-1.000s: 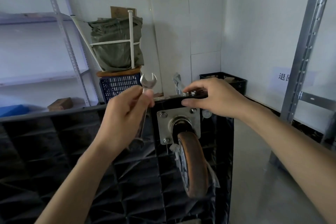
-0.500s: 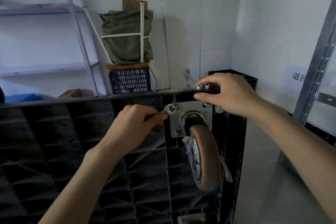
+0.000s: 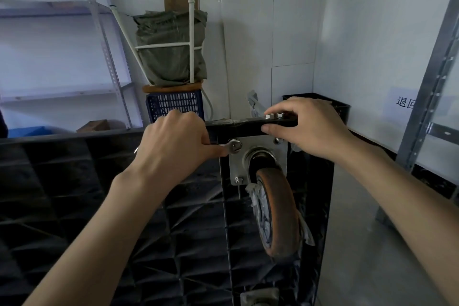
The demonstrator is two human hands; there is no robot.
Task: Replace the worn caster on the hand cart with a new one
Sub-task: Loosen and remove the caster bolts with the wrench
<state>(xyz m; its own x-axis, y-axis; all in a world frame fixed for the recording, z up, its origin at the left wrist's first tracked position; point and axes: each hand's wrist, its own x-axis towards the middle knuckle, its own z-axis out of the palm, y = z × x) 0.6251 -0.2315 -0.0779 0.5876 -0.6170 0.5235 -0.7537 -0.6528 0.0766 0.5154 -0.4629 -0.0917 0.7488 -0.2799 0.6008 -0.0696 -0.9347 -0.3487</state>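
Observation:
The black plastic hand cart (image 3: 99, 206) stands on its side, ribbed underside toward me. A worn caster with an orange-brown wheel (image 3: 278, 211) is bolted to it by a square metal plate (image 3: 238, 164). My left hand (image 3: 173, 146) grips a silver wrench (image 3: 231, 148), whose head sits on the plate's upper-left bolt. My right hand (image 3: 305, 126) grips the cart's top edge, thumb underneath, fingers curled over the top beside two nuts (image 3: 274, 115) lying there. Most of the wrench's handle is hidden inside my left fist.
A blue crate (image 3: 173, 104) with a green sack (image 3: 171, 52) on top stands behind the cart at the wall. A black crate (image 3: 342, 109) sits back right. Metal shelving uprights run at left (image 3: 106, 57) and far right (image 3: 432, 77). Bare concrete floor (image 3: 360, 243) lies right of the cart.
My left hand brought the wrench down from in front of the crate and set its head on the upper-left bolt. My right hand kept its grip on the cart's edge.

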